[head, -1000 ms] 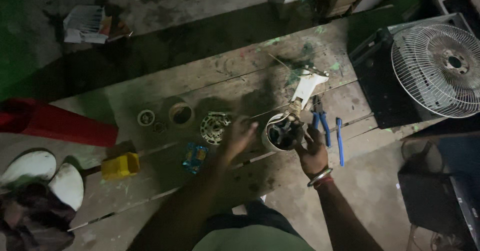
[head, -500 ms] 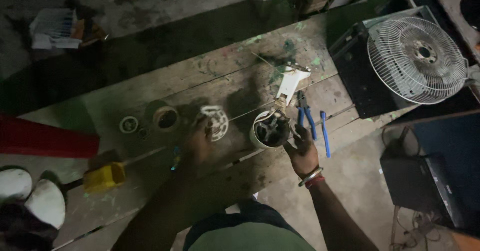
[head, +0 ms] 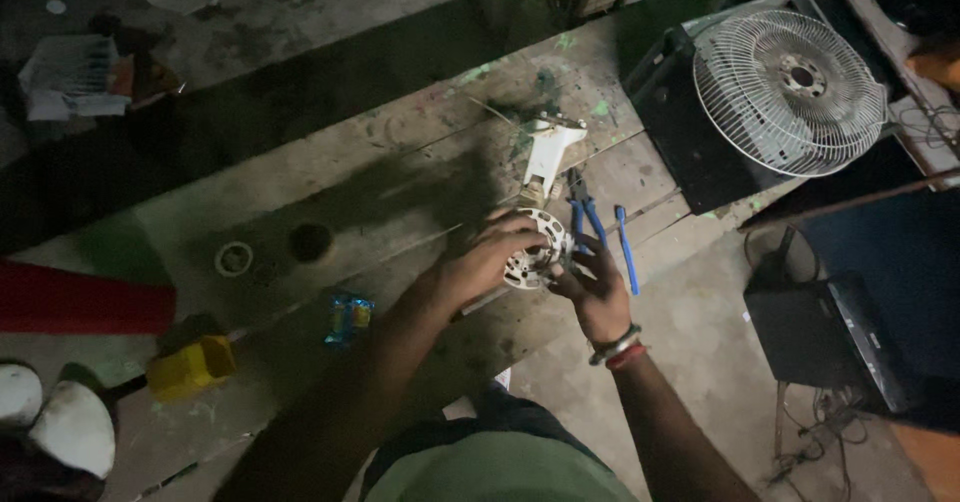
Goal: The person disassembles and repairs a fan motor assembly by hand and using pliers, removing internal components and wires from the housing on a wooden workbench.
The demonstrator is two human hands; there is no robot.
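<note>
My left hand grips a round white slotted motor cover and presses it over the fan motor, which is mostly hidden beneath it. From the right, my right hand holds the same round assembly, fingers wrapped on its edge. A white plastic fan neck bracket lies just beyond on the wooden bench. Blue-handled pliers and a blue screwdriver lie beside my right hand.
A white wire fan guard rests on a dark box at the right. On the bench's left part sit a tape roll, a dark ring, a blue packet and a yellow block. A red object lies at far left.
My left hand picked up the white slotted cover from the bench's middle and carried it right onto the motor held by my right hand. The view shifted left.
</note>
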